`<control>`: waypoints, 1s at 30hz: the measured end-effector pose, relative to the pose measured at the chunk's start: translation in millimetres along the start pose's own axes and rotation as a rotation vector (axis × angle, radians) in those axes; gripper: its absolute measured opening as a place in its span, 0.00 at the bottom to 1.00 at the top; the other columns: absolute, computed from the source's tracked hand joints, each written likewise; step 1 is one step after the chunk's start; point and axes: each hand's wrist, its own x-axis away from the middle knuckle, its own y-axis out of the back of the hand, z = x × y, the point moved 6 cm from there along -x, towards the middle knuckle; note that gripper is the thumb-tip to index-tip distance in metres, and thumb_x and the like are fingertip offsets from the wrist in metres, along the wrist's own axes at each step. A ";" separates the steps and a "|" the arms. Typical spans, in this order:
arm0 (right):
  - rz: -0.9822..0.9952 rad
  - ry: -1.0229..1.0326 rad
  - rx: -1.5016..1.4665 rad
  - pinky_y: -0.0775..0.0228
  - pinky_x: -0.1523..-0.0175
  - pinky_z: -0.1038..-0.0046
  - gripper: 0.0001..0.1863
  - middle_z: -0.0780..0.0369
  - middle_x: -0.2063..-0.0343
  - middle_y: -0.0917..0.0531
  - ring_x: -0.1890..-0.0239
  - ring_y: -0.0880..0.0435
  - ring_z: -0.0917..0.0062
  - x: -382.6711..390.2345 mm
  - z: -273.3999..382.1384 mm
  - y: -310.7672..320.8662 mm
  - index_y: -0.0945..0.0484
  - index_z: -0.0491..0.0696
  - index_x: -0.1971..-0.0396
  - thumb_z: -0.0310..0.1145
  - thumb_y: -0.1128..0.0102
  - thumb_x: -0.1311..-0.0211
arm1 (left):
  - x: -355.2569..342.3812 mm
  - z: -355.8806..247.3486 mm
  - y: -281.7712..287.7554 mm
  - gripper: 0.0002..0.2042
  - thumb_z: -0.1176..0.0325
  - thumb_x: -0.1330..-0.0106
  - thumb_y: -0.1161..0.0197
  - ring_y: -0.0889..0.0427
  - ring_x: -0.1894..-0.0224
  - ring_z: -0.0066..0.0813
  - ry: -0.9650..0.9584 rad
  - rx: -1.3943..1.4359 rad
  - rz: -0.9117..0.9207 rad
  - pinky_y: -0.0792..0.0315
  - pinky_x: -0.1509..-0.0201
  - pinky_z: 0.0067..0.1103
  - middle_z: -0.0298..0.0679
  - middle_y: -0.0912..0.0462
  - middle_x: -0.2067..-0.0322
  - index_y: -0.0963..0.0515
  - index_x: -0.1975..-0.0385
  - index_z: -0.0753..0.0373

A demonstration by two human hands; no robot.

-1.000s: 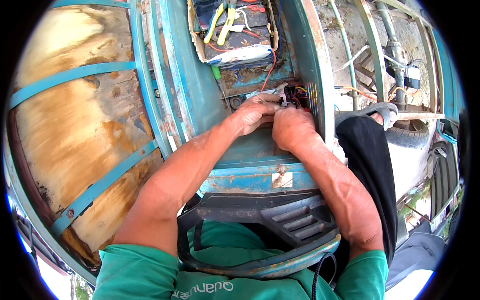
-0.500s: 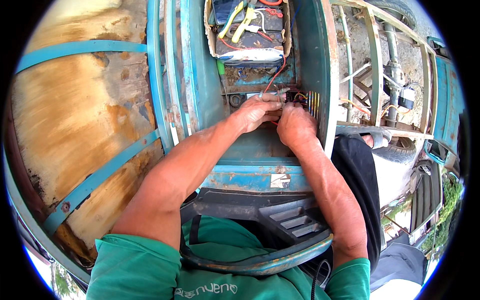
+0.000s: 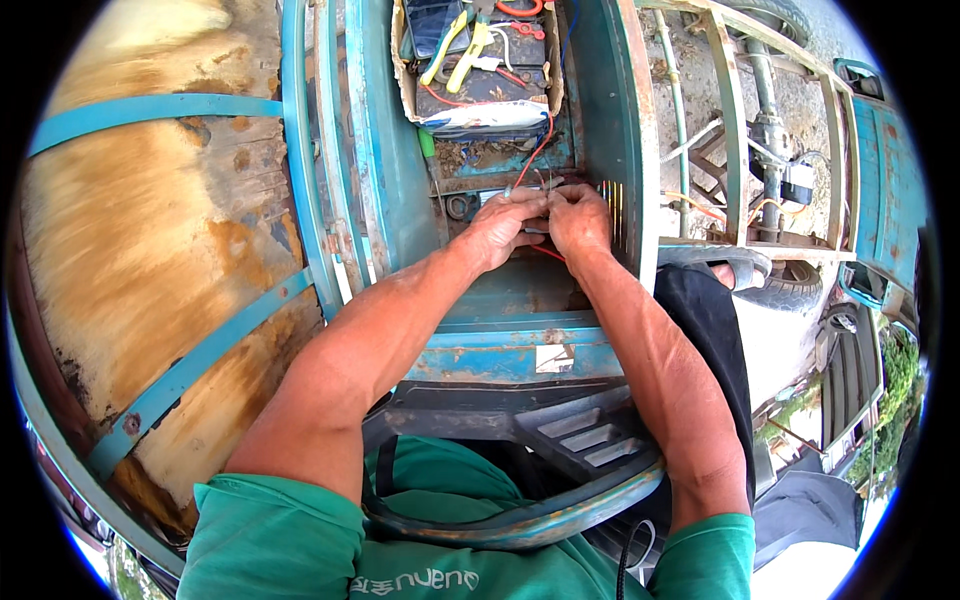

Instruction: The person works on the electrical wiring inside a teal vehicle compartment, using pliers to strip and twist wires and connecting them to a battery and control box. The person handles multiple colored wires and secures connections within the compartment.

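Note:
My left hand (image 3: 497,228) and right hand (image 3: 580,222) meet inside a teal metal compartment (image 3: 400,200), fingertips closed around thin wires. A red wire (image 3: 540,150) runs from a cardboard box (image 3: 480,117) down to my fingers, and another red length shows below my hands. The exact piece between the fingertips is too small and covered to make out. A green-handled screwdriver (image 3: 427,145) leans left of the box. A grey ring-shaped piece (image 3: 457,206) lies just left of my hands.
The box holds yellow-handled pliers (image 3: 462,68) and dark batteries or cases. A rust-stained panel (image 3: 160,210) with teal straps fills the left. At right are an open metal frame (image 3: 735,130), an axle and a tyre (image 3: 785,290). A curved dark bar (image 3: 470,400) crosses below my forearms.
My right hand has moved up and closer to my left, now covering much of the coloured wiring that showed beside it. The view has shifted slightly.

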 end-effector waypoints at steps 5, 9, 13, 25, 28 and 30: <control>-0.114 -0.068 -0.133 0.26 0.51 0.65 0.14 0.49 0.62 0.15 0.56 0.16 0.60 -21.1 -16.4 -0.2 0.17 0.43 0.63 0.35 0.48 0.40 | -2.9 1.2 -0.2 0.09 0.65 0.32 0.41 0.22 0.54 0.30 0.017 -0.022 -0.004 0.28 0.50 0.31 0.36 0.20 0.57 0.25 0.55 0.57; -0.126 -0.200 -0.222 0.26 0.50 0.65 0.17 0.46 0.56 0.17 0.54 0.17 0.57 -16.5 -5.8 11.9 0.20 0.38 0.58 0.31 0.54 0.40 | -3.3 0.4 2.5 0.08 0.64 0.31 0.41 0.22 0.58 0.28 0.025 -0.032 -0.015 0.28 0.53 0.29 0.35 0.21 0.59 0.27 0.56 0.56; -0.156 -0.143 -0.279 0.26 0.50 0.64 0.19 0.47 0.56 0.18 0.54 0.18 0.57 -8.4 -2.4 13.7 0.22 0.39 0.54 0.31 0.58 0.37 | -5.6 2.4 5.5 0.07 0.65 0.30 0.43 0.22 0.59 0.28 0.045 -0.007 -0.074 0.28 0.54 0.29 0.35 0.20 0.60 0.27 0.57 0.57; 0.576 0.708 0.585 0.29 0.48 0.58 0.16 0.55 0.64 0.19 0.56 0.19 0.59 140.2 49.3 32.4 0.19 0.44 0.62 0.43 0.41 0.39 | -29.6 12.0 8.3 0.07 0.65 0.27 0.47 0.19 0.68 0.28 0.038 0.040 -0.198 0.22 0.65 0.26 0.37 0.19 0.67 0.28 0.57 0.59; 0.497 0.770 0.565 0.27 0.50 0.59 0.16 0.55 0.65 0.19 0.56 0.19 0.59 143.7 48.9 36.5 0.19 0.44 0.64 0.43 0.42 0.39 | -30.7 11.7 3.0 0.06 0.65 0.28 0.46 0.20 0.67 0.29 0.045 0.039 -0.194 0.23 0.64 0.27 0.37 0.19 0.67 0.28 0.57 0.59; 0.528 0.738 0.551 0.27 0.51 0.59 0.16 0.55 0.66 0.19 0.56 0.19 0.60 143.0 48.4 36.9 0.20 0.44 0.64 0.43 0.42 0.39 | -29.6 13.2 3.8 0.06 0.66 0.29 0.45 0.21 0.66 0.30 0.051 0.044 -0.201 0.25 0.63 0.28 0.37 0.21 0.66 0.29 0.58 0.58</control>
